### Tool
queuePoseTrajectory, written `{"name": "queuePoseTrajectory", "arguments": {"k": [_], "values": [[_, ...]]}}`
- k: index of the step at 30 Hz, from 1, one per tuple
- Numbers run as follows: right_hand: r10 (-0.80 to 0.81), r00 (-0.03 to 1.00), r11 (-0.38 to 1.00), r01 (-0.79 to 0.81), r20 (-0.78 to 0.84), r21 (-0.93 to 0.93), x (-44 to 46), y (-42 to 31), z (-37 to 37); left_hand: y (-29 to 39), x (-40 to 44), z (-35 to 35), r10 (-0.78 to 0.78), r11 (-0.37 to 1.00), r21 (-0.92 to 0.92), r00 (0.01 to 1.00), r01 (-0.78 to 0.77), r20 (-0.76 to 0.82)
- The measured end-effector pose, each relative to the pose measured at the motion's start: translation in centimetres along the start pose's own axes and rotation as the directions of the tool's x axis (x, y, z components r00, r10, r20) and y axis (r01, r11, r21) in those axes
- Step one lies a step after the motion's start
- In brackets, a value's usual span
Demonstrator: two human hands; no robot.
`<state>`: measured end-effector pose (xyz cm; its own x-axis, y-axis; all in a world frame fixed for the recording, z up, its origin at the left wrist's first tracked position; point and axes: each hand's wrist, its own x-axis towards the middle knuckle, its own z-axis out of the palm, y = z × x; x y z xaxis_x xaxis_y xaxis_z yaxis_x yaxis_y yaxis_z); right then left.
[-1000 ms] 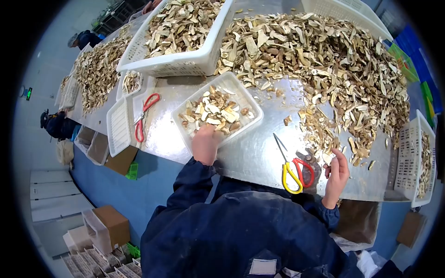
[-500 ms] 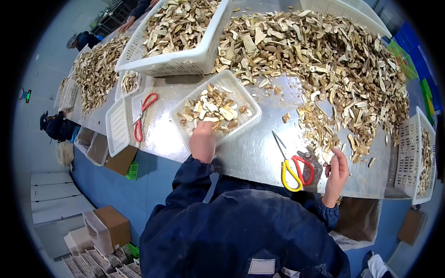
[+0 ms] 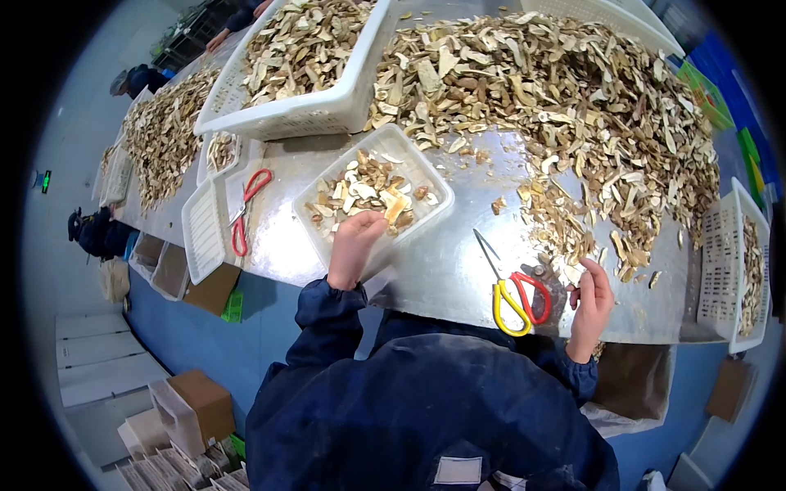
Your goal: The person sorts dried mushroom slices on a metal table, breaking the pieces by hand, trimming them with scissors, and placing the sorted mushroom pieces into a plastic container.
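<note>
My left hand (image 3: pixel 354 245) is over the near side of a white plastic tray (image 3: pixel 442 200). Thumb and fingers are pinched together on a yellowish mushroom slice (image 3: pixel 396 206), just above other slices (image 3: pixel 364 182) in that tray. My right hand (image 3: pixel 591 309) rests at the table's front edge, fingers loosely bent and apart, with nothing visible in them. Its fingertips are beside a spread of small mushroom pieces (image 3: pixel 565 237). To its left lie scissors (image 3: pixel 513 301) with one yellow and one red handle, blades pointing away from me.
A large heap of dried mushroom slices (image 3: pixel 565 106) covers the back right of the metal table (image 3: pixel 442 270). A white crate (image 3: pixel 327 102) full of slices stands at back left. Red-handled scissors (image 3: pixel 246 209) lie beside a ribbed white lid (image 3: pixel 203 233). Another crate (image 3: pixel 720 270) is at right.
My left hand has lifted slightly out of the tray's slices, now with a mushroom slice between its fingers. My right hand has hardly moved. The whole view has shifted slightly.
</note>
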<state>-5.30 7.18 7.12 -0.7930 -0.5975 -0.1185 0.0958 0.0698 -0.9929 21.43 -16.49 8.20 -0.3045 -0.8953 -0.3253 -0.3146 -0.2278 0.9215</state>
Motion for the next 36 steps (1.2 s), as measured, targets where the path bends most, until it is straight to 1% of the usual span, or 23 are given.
{"name": "queuePoseTrajectory", "arguments": {"k": [3, 4, 5, 6, 7, 8, 9, 10, 11, 12, 13, 14, 15, 16, 17, 18, 19, 20, 23, 26, 29, 33, 36], "values": [[0.054, 0.997, 0.997, -0.057, 0.054, 0.052, -0.3, -0.3, -0.4, 1.3, -0.2, 2.5, -0.056, 0.998, -0.007, 0.99, 0.057, 0.131], [0.099, 0.994, 0.991, -0.102, 0.035, 0.089, -0.9, -1.1, 0.0, 1.3, 0.0, 3.9, -0.007, 0.999, -0.051, 0.978, 0.018, 0.211], [0.078, 0.993, 0.99, -0.088, 0.085, 0.11, -1.7, -2.2, 0.2, 1.1, 0.2, 5.9, 0.042, 0.995, -0.099, 0.951, -0.012, 0.307], [0.139, 0.987, 0.985, -0.146, 0.074, 0.097, -2.8, -3.8, 0.8, 0.8, 0.3, 8.3, 0.093, 0.988, -0.149, 0.908, -0.034, 0.408], [0.105, 0.987, 0.986, -0.118, 0.118, 0.115, -4.1, -4.4, 0.9, -0.4, 0.2, 11.3, 0.159, 0.976, -0.211, 0.827, -0.05, 0.539], [0.082, 0.965, 0.996, -0.071, 0.249, -0.052, -5.3, -6.3, 0.4, 0.3, -1.3, 14.7, 0.183, 0.982, -0.153, 0.748, -0.11, 0.637], [-0.019, 0.947, 0.983, 0.076, 0.322, -0.166, -6.3, -6.5, -0.2, 1.4, -3.5, 17.8, 0.198, 0.978, -0.103, 0.666, -0.18, 0.719], [-0.17, 0.909, 0.965, 0.231, 0.38, -0.123, -7.2, -7.3, -0.2, 2.1, -5.4, 20.4, 0.233, 0.954, -0.102, 0.481, -0.283, 0.845], [-0.345, 0.868, 0.903, 0.411, 0.358, -0.127, -7.4, -7.2, -0.2, 3.3, -7.3, 22.6, 0.158, 0.937, -0.053, 0.285, -0.346, 0.945], [-0.505, 0.791, 0.806, 0.575, 0.345, -0.14, -7.3, -7.0, -0.4, 3.8, -8.3, 24.3, 0.139, 0.866, -0.072, 0.1, -0.495, 0.985], [-0.53, 0.793, 0.782, 0.594, 0.3, -0.189, -7.2, -7.3, -0.9, 3.4, -8.6, 24.8, 0.416, 0.763, -0.308, 0.067, -0.568, 0.907], [-0.651, 0.717, 0.674, 0.697, 0.249, -0.244, -5.7, -6.6, -1.7, 3.3, -8.6, 24.9, 0.385, 0.862, -0.339, 0.052, -0.377, 0.921], [-0.349, 0.936, 0.916, 0.352, 0.052, -0.191, -6.8, -6.6, -2.3, 3.7, -8.7, 24.9, 0.353, 0.926, -0.343, 0.037, -0.158, 0.935], [0.033, 0.993, 0.998, -0.038, -0.11, -0.047, -7.9, -6.6, -2.8, 4.1, -8.8, 24.9, 0.32, 0.945, -0.321, 0.022, 0.058, 0.947], [-0.016, 0.983, 0.999, 0.008, -0.185, -0.044, -7.6, -5.4, -3.5, 4.1, -8.0, 25.1, 0.352, 0.9, -0.303, 0.111, -0.314, 0.929], [-0.063, 0.965, 0.998, 0.053, -0.254, -0.045, -6.7, -3.7, -4.3, 4.5, -6.8, 25.2, -0.091, 0.996, 0.09, 0.239, 0.019, 0.967], [-0.08, 0.96, 0.991, 0.048, -0.269, -0.126, -6.3, -2.8, -4.7, 4.3, -6.4, 24.8, -0.092, 0.966, 0.025, 0.251, 0.256, 0.964], [-0.086, 0.96, 0.986, 0.045, -0.267, -0.158, -6.0, -2.2, -4.8, 4.0, -6.3, 24.4, -0.098, 0.877, -0.045, 0.27, 0.478, 0.958], [-0.106, 0.97, 0.972, 0.054, -0.22, -0.229, -5.1, -1.0, -4.3, 4.3, -6.2, 23.9, -0.124, 0.951, 0.033, 0.282, 0.306, 0.951], [-0.026, 0.978, 0.987, -0.008, -0.209, -0.16, -5.0, -1.8, -4.1, 4.2, -6.1, 23.8, -0.135, 0.984, 0.094, 0.292, 0.15, 0.947], [0.072, 0.982, 0.992, -0.052, -0.177, 0.113, -4.9, -0.3, -5.1, 3.7, -6.0, 24.1, -0.126, 0.984, 0.072, 0.348, 0.165, 0.929], [0.08, 0.991, 0.989, -0.065, -0.11, 0.131, -5.1, 0.5, -5.1, 2.4, -6.1, 24.6, 0.005, 0.997, -0.035, 0.425, 0.063, 0.905], [0.09, 0.985, 0.996, -0.089, -0.148, 0.013, -4.7, 1.3, -4.4, 2.1, -6.3, 24.7, 0.04, 0.999, -0.048, 0.424, 0.007, 0.905]]}}
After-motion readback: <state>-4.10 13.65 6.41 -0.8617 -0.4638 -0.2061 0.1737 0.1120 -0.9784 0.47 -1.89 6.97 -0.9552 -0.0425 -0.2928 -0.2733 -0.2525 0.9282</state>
